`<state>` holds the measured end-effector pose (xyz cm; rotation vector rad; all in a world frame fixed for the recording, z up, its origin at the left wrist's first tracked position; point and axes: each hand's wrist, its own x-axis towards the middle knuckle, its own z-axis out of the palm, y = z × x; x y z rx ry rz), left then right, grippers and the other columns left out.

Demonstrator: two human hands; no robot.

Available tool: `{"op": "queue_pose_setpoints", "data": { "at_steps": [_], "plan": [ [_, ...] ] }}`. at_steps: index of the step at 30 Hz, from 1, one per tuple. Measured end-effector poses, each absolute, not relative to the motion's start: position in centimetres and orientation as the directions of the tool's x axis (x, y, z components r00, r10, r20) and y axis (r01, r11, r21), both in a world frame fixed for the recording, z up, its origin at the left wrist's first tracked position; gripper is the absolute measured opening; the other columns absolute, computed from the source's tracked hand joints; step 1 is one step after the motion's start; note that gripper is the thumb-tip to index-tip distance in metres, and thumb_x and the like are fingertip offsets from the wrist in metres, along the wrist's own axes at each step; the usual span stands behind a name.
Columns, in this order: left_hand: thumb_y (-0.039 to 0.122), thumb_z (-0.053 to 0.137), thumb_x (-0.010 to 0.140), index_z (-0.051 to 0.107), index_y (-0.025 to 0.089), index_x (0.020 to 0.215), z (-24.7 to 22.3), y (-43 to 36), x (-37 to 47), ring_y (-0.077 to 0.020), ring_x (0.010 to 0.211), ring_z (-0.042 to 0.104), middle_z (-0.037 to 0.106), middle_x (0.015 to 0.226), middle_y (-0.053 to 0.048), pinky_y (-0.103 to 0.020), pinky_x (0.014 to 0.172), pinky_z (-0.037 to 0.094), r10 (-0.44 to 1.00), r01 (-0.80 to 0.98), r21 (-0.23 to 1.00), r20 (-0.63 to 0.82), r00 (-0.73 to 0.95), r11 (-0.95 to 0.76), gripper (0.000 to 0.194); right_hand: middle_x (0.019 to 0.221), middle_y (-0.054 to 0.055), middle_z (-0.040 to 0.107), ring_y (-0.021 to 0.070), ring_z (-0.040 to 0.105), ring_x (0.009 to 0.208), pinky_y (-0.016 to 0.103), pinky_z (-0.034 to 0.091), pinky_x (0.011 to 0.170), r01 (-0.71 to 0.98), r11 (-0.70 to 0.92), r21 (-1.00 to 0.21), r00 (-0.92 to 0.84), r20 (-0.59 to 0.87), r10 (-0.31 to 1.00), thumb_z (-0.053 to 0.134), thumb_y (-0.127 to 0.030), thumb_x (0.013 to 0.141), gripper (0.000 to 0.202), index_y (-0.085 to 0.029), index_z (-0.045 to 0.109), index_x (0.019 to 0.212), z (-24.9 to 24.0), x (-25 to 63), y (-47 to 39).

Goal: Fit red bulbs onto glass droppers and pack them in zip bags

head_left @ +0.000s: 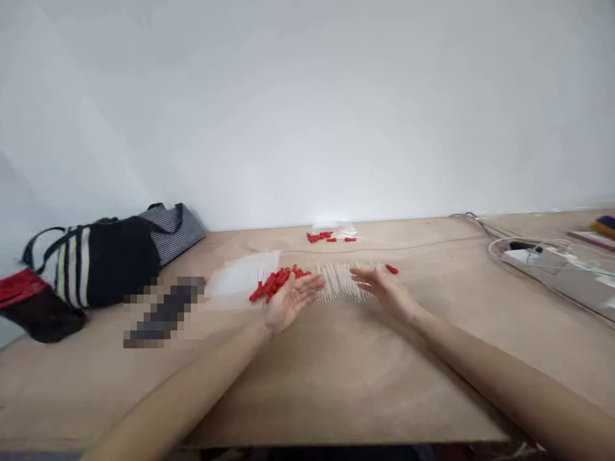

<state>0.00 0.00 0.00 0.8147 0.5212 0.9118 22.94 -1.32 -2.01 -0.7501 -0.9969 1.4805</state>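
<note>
My left hand (pixel 292 301) has its fingers stretched out, palm turned up and inward, beside a heap of small red pieces (pixel 275 282). My right hand (pixel 382 288) is spread at the right part of a row of thin white sticks (pixel 339 283), its fingers over their right side. Neither hand shows anything in its grasp. The sticks lie side by side on the wooden table (pixel 307 384), between the two hands. One red piece (pixel 392 269) lies alone just beyond my right hand.
White sheets (pixel 235 282) lie under and left of the red heap. Farther back are more red pieces (pixel 319 237) by a clear bag (pixel 336 228). Bags (pixel 125 256) and a blurred dark object (pixel 166 312) are at left. A white box with cables (pixel 557 272) stands at right.
</note>
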Motion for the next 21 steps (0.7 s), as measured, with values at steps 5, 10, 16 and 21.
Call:
{"op": "queue_pose_setpoints", "data": {
  "at_steps": [5, 10, 16, 21],
  "plan": [
    [0.047, 0.022, 0.086, 0.057, 0.007, 0.101, -0.9, -0.2, 0.0, -0.0221, 0.092, 0.057, 0.062, 0.094, -0.016, -0.037, 0.093, 0.033, 0.879, -0.520, 0.761, -0.136, 0.457, 0.388, 0.055, 0.107, 0.011, 0.058, 0.0195, 0.056, 0.091, 0.037, 0.035, 0.090, -0.527, -0.153, -0.836, -0.269, -0.007, 0.963, 0.026, -0.058, 0.081, 0.058, -0.016, 0.064, 0.094, -2.8, 22.6, -2.0],
    [0.042, 0.030, 0.087, 0.057, 0.006, 0.097, -0.7, -0.2, 0.3, -0.0202, 0.088, 0.058, 0.063, 0.085, -0.014, -0.035, 0.091, 0.036, 0.901, -0.471, 0.794, -0.211, 0.378, 0.384, 0.046, 0.099, 0.012, 0.062, 0.0199, 0.057, 0.090, 0.036, 0.034, 0.092, -0.494, -0.174, -0.852, -0.263, -0.045, 0.964, 0.029, -0.054, 0.082, 0.055, -0.014, 0.065, 0.089, -3.1, 22.3, -2.2],
    [0.047, 0.028, 0.085, 0.057, 0.009, 0.097, -0.7, -0.5, 0.3, -0.0195, 0.087, 0.057, 0.062, 0.087, -0.013, -0.035, 0.086, 0.040, 0.912, -0.378, 0.869, -0.174, 0.372, 0.320, 0.049, 0.098, 0.013, 0.062, 0.0205, 0.057, 0.091, 0.036, 0.039, 0.087, -0.477, -0.170, -0.862, -0.247, -0.054, 0.967, 0.031, -0.057, 0.079, 0.056, -0.013, 0.065, 0.087, -2.9, 22.0, -2.3],
    [0.040, 0.051, 0.074, 0.060, 0.016, 0.088, -0.1, 0.3, -0.9, -0.0192, 0.079, 0.054, 0.061, 0.084, -0.006, -0.034, 0.074, 0.042, 0.945, 0.291, 0.911, 0.230, 0.232, -0.293, 0.028, 0.081, 0.007, 0.064, 0.0168, 0.057, 0.071, 0.031, 0.044, 0.069, -0.076, 0.119, -0.990, 0.034, 0.116, 0.993, 0.059, -0.045, 0.066, 0.032, -0.016, 0.064, 0.078, -2.0, 23.6, -0.9]
  ]
}}
